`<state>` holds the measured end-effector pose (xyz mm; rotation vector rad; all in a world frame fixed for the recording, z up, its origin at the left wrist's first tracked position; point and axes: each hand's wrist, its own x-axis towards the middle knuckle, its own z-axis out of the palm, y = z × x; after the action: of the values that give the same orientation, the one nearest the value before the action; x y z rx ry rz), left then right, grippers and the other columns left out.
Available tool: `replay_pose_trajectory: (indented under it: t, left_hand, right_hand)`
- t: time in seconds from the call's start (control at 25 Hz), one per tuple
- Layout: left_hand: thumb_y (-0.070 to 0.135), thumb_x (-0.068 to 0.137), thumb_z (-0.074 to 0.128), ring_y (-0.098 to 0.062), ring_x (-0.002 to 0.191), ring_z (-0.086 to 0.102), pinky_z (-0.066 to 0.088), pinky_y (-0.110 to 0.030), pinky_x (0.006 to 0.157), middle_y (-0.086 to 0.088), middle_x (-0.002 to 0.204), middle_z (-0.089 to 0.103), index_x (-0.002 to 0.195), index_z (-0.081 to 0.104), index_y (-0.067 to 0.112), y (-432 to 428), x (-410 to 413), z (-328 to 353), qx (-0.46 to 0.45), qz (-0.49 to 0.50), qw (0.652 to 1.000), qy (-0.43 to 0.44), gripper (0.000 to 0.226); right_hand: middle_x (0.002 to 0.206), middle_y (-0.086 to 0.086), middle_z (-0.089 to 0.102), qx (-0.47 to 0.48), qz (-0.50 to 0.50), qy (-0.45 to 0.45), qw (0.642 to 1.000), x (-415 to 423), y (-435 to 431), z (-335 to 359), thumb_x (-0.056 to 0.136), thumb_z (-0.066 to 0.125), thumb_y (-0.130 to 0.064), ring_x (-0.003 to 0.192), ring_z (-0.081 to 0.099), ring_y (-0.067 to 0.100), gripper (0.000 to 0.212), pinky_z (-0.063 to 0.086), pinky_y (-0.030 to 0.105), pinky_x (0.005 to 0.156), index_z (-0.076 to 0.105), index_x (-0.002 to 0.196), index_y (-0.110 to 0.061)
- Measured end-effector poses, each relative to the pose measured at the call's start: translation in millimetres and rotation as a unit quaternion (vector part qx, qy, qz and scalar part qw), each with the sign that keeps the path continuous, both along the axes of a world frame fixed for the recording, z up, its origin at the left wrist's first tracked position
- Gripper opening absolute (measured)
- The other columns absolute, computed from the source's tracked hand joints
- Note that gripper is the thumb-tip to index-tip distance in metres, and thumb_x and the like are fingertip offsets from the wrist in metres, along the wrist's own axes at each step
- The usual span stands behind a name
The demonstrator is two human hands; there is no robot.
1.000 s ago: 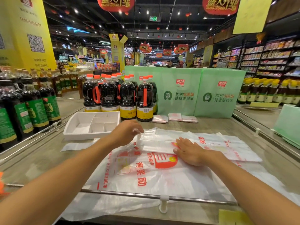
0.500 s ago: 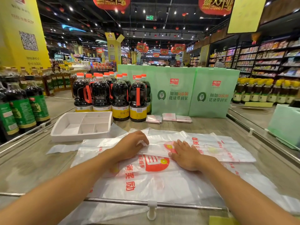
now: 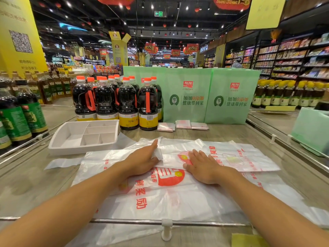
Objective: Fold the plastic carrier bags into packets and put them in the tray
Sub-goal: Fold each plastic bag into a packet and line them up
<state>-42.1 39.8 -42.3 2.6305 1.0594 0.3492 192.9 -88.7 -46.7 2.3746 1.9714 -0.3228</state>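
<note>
Plastic carrier bag [image 3: 231,157] is lying half-folded mid-counter [image 3: 26,184], with left hand [image 3: 142,162] and right hand [image 3: 203,168] pressing it flat-fingered. Slick film could be sliding over the bags beneath [image 3: 160,202] and spoiling the crease. The tray [image 3: 58,147] is sitting near the left edge.

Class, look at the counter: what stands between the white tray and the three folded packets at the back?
In the head view, two dark sauce bottles with yellow labels stand between the tray and the folded packets.
</note>
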Motion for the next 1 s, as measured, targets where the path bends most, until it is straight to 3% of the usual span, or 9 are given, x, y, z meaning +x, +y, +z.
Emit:
replay_pose_trajectory:
  t: [0.24,0.48,0.72,0.84,1.0]
  left_hand:
    - [0.046,0.098,0.049,-0.031,0.145,0.038,0.031,-0.045,0.119,-0.007,0.163,0.034,0.159,-0.019,0.028,-3.4,6.4,-3.6,-0.032,0.001,0.999,-0.004,0.094]
    - [0.053,0.106,0.033,-0.017,0.157,0.005,0.002,-0.041,0.127,-0.003,0.171,0.009,0.162,-0.010,0.026,-6.0,8.2,-5.9,0.002,-0.010,0.998,0.068,0.076]
    - [0.062,0.104,0.024,-0.011,0.157,0.006,0.000,-0.042,0.128,0.005,0.170,0.010,0.156,-0.029,0.024,-6.9,8.5,-8.3,-0.046,0.002,0.999,0.008,0.084]
    - [0.062,0.104,0.018,-0.012,0.157,-0.001,-0.002,-0.044,0.127,0.003,0.171,0.000,0.162,-0.013,0.025,-6.9,10.2,-7.4,-0.010,0.008,0.996,0.084,0.075]
    - [0.061,0.105,0.014,-0.015,0.157,-0.007,-0.004,-0.050,0.126,0.005,0.171,-0.006,0.162,0.002,0.040,-9.0,11.1,-4.7,0.016,-0.011,0.990,0.138,0.062]
  right_hand:
    - [0.170,0.002,-0.016,-0.001,0.001,-0.004,1.000,-0.9,-0.1,0.8,0.105,0.016,-0.061,0.157,-0.014,0.022,0.075,-0.006,0.047,0.126,-0.006,0.163,-0.019]
    - [0.170,0.002,-0.016,-0.002,0.000,-0.003,1.000,-2.3,-1.0,2.1,0.105,0.017,-0.060,0.157,-0.014,0.021,0.074,-0.006,0.048,0.126,-0.006,0.163,-0.020]
    - [0.170,0.001,-0.016,-0.005,-0.001,-0.001,1.000,-3.3,-1.6,3.6,0.106,0.017,-0.060,0.156,-0.015,0.021,0.074,-0.007,0.047,0.126,-0.007,0.163,-0.021]
    - [0.170,0.001,-0.017,-0.008,-0.003,-0.003,1.000,-4.7,-2.3,4.7,0.106,0.016,-0.060,0.156,-0.015,0.020,0.074,-0.006,0.047,0.126,-0.007,0.163,-0.020]
    - [0.170,0.001,-0.017,-0.008,-0.002,-0.006,1.000,-6.2,-4.3,6.1,0.106,0.015,-0.060,0.156,-0.014,0.021,0.073,-0.006,0.047,0.126,-0.007,0.163,-0.020]
